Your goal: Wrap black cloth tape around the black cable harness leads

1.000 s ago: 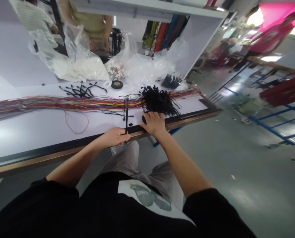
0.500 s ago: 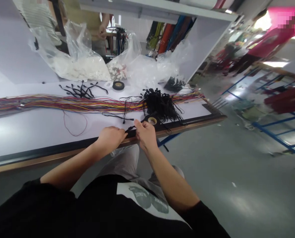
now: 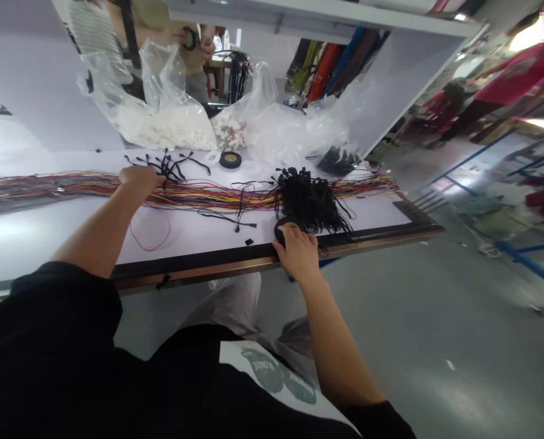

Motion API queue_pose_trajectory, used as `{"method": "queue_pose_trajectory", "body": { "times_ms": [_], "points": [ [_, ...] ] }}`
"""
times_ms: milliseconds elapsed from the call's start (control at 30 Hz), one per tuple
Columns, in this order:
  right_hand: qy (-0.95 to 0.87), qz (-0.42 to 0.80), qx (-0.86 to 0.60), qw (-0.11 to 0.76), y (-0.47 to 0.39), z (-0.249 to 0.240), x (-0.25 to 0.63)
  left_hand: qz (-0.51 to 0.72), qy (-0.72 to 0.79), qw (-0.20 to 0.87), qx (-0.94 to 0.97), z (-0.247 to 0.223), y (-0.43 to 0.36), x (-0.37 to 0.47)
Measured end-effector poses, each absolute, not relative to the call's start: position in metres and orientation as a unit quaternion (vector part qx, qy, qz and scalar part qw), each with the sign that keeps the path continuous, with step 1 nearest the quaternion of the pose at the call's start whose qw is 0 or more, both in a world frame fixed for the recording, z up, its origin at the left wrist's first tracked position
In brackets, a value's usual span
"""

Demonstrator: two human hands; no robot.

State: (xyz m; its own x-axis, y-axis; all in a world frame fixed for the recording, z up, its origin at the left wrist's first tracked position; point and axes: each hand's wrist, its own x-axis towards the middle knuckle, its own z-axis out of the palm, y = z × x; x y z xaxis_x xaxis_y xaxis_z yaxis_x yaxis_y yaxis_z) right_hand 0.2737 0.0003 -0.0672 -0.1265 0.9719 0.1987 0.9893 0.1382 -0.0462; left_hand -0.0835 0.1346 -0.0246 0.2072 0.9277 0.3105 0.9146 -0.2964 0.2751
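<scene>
While your right hand (image 3: 299, 249) lies over a black tape roll (image 3: 281, 228) at the table's front edge, its fingertips are on the roll, though you cannot tell from this view how firmly they grip. Your left hand (image 3: 139, 180) reaches across the long bundle of coloured wires (image 3: 203, 195), fingertips beside the loose short black cables (image 3: 175, 167); whether they pinch one is hidden from you. Just behind the tape roll, you have a thick heap of black cables (image 3: 308, 201) lying over the wires. Between your hands, a small black piece (image 3: 249, 242) sits near the edge of the white tabletop (image 3: 208, 235). Farther back, you have a second tape roll (image 3: 230, 160) lying flat in front of clear plastic bags (image 3: 162, 125), one filled with white pieces.
</scene>
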Motion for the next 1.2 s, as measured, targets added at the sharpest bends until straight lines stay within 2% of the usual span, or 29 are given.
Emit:
{"method": "queue_pose_trajectory", "body": {
  "times_ms": [133,233,367,433,500,600,700,800,933,1200],
  "points": [
    [-0.752,-0.05,-0.651,0.087,0.002,-0.068,0.275,0.209,0.596,-0.002,0.775,-0.037,0.123,-0.025],
    [-0.755,-0.053,-0.645,0.103,0.004,-0.071,0.277,0.157,0.468,0.048,0.868,-0.056,0.113,0.032],
    [-0.752,-0.033,-0.642,0.145,0.005,-0.077,0.283,0.046,0.327,0.034,0.943,-0.06,0.119,0.069],
    [-0.736,0.008,-0.641,0.219,0.004,-0.079,0.287,0.073,0.315,0.023,0.946,-0.048,0.122,0.07],
    [-0.701,0.069,-0.627,0.332,0.0,-0.079,0.289,0.149,0.312,0.041,0.937,-0.031,0.115,0.068],
    [-0.635,0.185,-0.571,0.486,-0.014,-0.074,0.286,0.245,0.351,0.175,0.887,-0.008,0.08,0.071],
    [-0.591,0.259,-0.528,0.552,-0.035,-0.064,0.275,0.254,0.376,0.328,0.829,0.0,0.033,0.08],
    [-0.585,0.264,-0.532,0.552,-0.058,-0.052,0.262,0.302,0.4,0.395,0.77,-0.008,-0.004,0.091],
    [-0.603,0.224,-0.555,0.528,-0.077,-0.042,0.252,0.381,0.407,0.396,0.73,-0.025,-0.027,0.099],
    [-0.608,0.153,-0.604,0.492,-0.083,-0.036,0.247,0.482,0.346,0.228,0.772,-0.047,-0.04,0.109]
  ]
}}
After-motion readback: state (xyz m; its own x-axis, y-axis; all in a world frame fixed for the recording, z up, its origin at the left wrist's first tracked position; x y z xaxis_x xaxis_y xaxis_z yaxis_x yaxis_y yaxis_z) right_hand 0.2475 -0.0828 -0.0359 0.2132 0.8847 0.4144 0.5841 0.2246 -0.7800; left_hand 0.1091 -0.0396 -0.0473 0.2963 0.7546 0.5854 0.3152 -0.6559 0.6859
